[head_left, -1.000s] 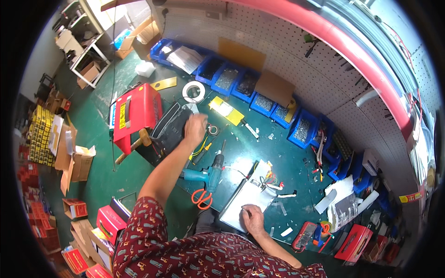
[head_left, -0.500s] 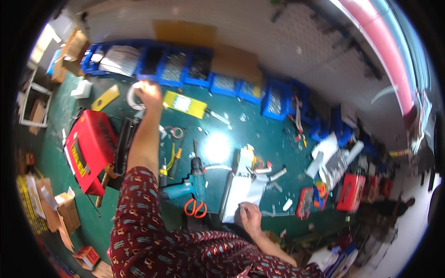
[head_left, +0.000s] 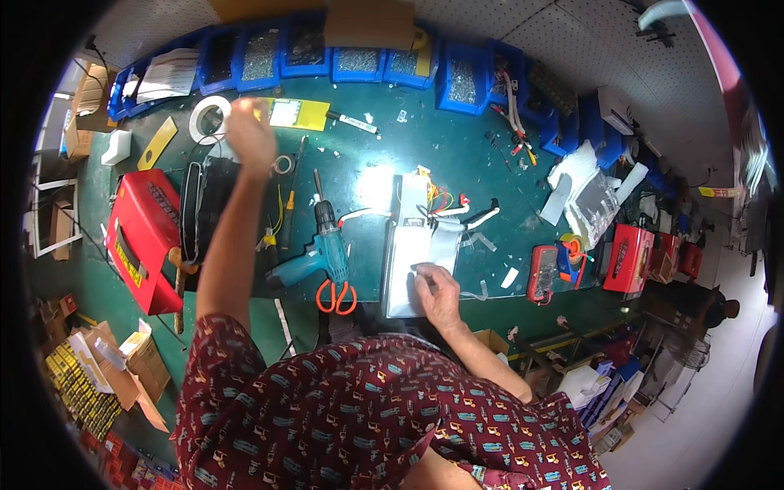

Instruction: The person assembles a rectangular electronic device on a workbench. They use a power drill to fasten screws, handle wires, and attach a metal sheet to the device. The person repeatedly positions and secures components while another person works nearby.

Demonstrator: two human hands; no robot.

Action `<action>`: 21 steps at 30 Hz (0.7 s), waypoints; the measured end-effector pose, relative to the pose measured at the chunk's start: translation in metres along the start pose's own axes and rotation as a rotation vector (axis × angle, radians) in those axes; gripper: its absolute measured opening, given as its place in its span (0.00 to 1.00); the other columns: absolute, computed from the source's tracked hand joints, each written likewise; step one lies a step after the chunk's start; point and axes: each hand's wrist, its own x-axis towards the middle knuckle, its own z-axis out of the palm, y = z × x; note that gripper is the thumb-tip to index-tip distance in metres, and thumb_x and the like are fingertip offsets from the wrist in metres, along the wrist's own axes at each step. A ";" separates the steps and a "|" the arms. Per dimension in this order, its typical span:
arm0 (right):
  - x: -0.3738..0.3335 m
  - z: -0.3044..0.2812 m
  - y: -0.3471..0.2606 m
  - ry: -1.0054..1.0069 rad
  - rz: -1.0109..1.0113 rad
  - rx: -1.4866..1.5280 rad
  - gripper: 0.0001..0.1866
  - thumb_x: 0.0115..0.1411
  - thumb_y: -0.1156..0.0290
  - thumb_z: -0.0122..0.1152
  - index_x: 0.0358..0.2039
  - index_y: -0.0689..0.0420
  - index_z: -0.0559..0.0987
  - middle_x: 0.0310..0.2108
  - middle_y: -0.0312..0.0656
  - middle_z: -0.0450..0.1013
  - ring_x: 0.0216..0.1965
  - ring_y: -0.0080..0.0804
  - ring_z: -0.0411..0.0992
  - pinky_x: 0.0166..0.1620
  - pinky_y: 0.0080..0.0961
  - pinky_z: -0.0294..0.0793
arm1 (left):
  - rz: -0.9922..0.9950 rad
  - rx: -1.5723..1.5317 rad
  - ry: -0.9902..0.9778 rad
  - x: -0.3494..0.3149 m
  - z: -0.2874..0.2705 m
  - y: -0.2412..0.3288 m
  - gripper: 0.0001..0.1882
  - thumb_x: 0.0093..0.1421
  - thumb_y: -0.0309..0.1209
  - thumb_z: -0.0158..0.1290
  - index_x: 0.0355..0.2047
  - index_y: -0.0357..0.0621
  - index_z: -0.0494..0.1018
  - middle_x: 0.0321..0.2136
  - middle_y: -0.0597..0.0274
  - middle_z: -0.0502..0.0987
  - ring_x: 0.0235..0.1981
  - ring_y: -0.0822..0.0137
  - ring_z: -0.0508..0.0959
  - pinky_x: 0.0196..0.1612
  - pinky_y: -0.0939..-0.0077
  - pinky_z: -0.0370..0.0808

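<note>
While stretched to the upper left of the frame, left hand [head_left: 249, 139] blurred, just right of a tape roll [head_left: 209, 119] lying flat on the green bench [head_left: 457, 155]; fingers' grip not readable through the blur, nothing seen clamped in it. Lower centre, right hand [head_left: 437, 294] pressed flat, fingers spread, on a grey pack [head_left: 410, 245] lying lengthwise near the bench's front edge. Coloured wires [head_left: 441, 200] fanning out from the pack's top end toward the right. Just left of the pack, a teal drill [head_left: 322, 249], with orange scissors [head_left: 336, 296] touching its handle at the bench edge. Between drill and left hand, a small tape ring [head_left: 282, 164] and a screwdriver [head_left: 292, 192]. Under the left forearm, a black case [head_left: 208, 208]; further left, a red toolbox [head_left: 140, 237]. Above the left hand, a yellow card [head_left: 296, 113] and a marker [head_left: 353, 123]. Along the top, blue bins [head_left: 359, 61] of small parts. Right of centre, a red meter [head_left: 541, 273] and a red box [head_left: 629, 257], well apart from both hands.
</note>
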 end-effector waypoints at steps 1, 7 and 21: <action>0.006 0.000 0.000 -0.019 0.006 0.035 0.09 0.61 0.76 0.64 0.42 0.62 0.82 0.41 0.49 0.81 0.40 0.42 0.79 0.44 0.32 0.79 | 0.009 -0.202 -0.028 -0.031 -0.009 0.016 0.10 0.66 0.34 0.53 0.39 0.39 0.77 0.43 0.49 0.78 0.45 0.47 0.73 0.52 0.54 0.67; 0.031 -0.009 0.002 -0.107 0.076 0.197 0.11 0.60 0.72 0.68 0.43 0.61 0.85 0.37 0.41 0.80 0.32 0.24 0.75 0.38 0.22 0.75 | -0.839 -1.014 -0.733 -0.208 -0.073 0.183 0.10 0.70 0.35 0.53 0.41 0.42 0.77 0.35 0.67 0.78 0.35 0.73 0.77 0.42 0.75 0.77; 0.028 -0.059 0.024 -0.263 -0.143 0.498 0.09 0.60 0.79 0.68 0.42 0.65 0.85 0.36 0.42 0.79 0.35 0.24 0.77 0.38 0.21 0.76 | -1.089 -1.174 -0.879 -0.283 -0.106 0.265 0.10 0.72 0.36 0.54 0.39 0.42 0.76 0.30 0.69 0.77 0.29 0.78 0.75 0.33 0.81 0.77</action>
